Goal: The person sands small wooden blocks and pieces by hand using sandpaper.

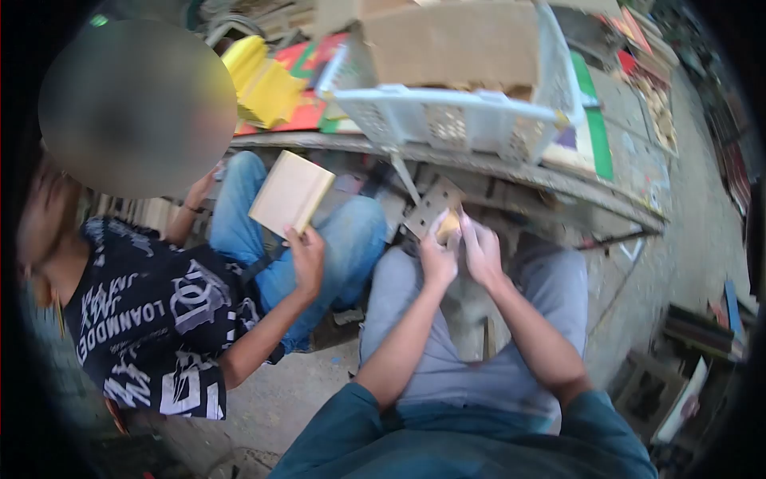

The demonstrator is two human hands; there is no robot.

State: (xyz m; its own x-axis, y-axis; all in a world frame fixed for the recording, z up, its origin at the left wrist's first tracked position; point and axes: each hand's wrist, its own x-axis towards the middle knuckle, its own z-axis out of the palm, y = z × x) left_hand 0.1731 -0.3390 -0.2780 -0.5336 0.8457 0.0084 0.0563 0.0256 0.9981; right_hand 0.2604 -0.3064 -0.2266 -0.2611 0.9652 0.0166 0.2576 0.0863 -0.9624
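My left hand point(438, 254) and my right hand point(481, 249) meet above my lap, both closed, with their fingertips close together. Between them is a small tan piece point(452, 223), blurred and partly covered by the fingers. Just beyond my left fingers, a flat grey-brown piece with dark holes point(433, 205) stands tilted and overlaps the fingertips in this view.
A co-worker point(159, 311) sits at my left, one hand on a pale wooden board point(292, 191). Ahead, a bench point(511, 169) carries a white plastic basket point(447, 116) with cardboard and a yellow folded stack point(263, 84). Hollow blocks point(650, 383) lie at lower right.
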